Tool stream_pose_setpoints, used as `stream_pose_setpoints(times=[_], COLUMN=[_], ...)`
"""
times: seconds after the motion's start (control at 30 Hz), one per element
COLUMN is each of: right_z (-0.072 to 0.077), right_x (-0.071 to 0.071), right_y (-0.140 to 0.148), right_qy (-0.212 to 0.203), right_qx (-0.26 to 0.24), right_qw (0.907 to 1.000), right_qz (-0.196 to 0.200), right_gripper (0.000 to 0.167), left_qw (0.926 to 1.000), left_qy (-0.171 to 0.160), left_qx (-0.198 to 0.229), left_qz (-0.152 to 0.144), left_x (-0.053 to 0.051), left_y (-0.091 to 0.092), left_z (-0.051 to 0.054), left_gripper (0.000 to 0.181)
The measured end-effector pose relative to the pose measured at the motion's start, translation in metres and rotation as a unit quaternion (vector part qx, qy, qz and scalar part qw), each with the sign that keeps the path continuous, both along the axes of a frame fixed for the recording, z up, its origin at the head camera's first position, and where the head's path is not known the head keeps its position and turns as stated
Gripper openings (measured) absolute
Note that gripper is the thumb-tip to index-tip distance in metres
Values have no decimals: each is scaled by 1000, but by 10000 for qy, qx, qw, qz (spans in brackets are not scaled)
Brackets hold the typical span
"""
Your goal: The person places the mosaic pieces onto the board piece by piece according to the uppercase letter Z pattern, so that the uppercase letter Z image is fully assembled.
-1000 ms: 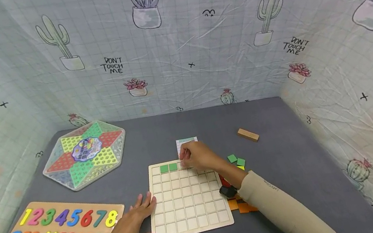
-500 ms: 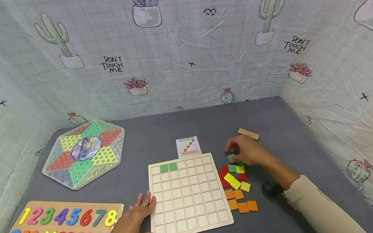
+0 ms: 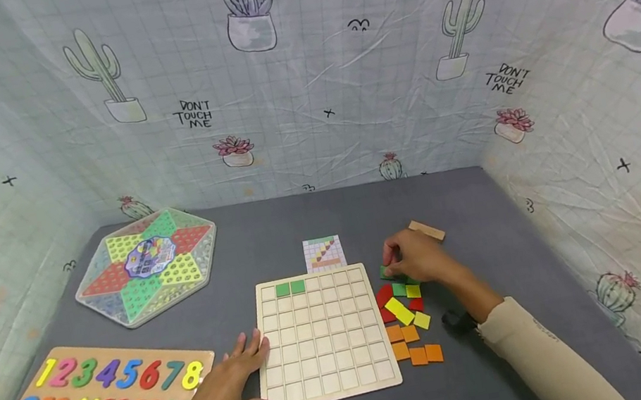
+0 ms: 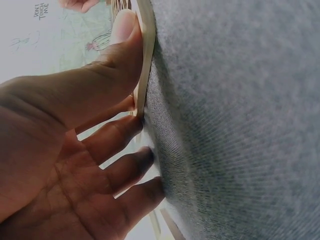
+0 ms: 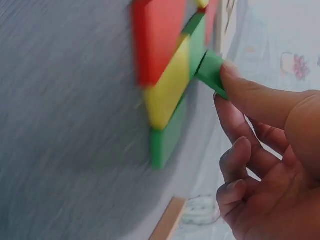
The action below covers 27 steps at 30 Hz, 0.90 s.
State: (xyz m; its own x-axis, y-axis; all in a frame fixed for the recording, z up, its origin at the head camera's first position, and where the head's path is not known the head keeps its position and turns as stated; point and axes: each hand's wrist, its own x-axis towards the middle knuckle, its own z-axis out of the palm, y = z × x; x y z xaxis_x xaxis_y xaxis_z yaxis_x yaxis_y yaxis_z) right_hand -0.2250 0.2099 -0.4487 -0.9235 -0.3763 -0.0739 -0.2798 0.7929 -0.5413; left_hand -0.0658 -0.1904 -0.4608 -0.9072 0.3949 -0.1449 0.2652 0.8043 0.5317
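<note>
My right hand pinches a green square tile between thumb and fingers, just above the loose tiles right of the board. In the right wrist view, red, yellow and green tiles lie close beside it. A pale wooden grid board lies flat in the middle; two green tiles sit side by side in its far row. My left hand rests at the board's left edge with fingers spread. Its thumb touches the board near the front left corner.
A small pattern card touches the board's far edge. Orange tiles lie by its right side, and a wooden block lies behind my right hand. To the left are a number board and a hexagonal game board.
My right hand has moved from the board's far row to the loose tiles on the right and has picked up a green tile. The left hand stays in place.
</note>
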Motion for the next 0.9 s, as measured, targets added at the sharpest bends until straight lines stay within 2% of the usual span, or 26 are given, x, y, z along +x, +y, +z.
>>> stream_pose_setpoints(times=[0.13,0.27,0.47,0.7,0.9], right_z=[5,8,6,-1,-9], right_x=[2,3,2,-4,-8], right_y=[-19,-43,-77,-104,-123], right_qy=[141,141,166,88,-32], right_qx=[-441,-643,-646,-757,-382], right_qw=[9986,9971,9967,9964,9988], right_qz=[263,395,454,382,304], right_gripper=[7,9,7,14,17], left_qw=[10000,9999,10000,9997,9997], left_qy=[-11,-7,-2,244,217], left_qx=[-64,-99,-33,-20,-36], left_qz=[56,87,69,-69,-60], left_x=[0,0,0,2,3], left_y=[0,1,1,-1,0], left_z=[0,1,0,-1,0], left_gripper=[97,97,97,97,96])
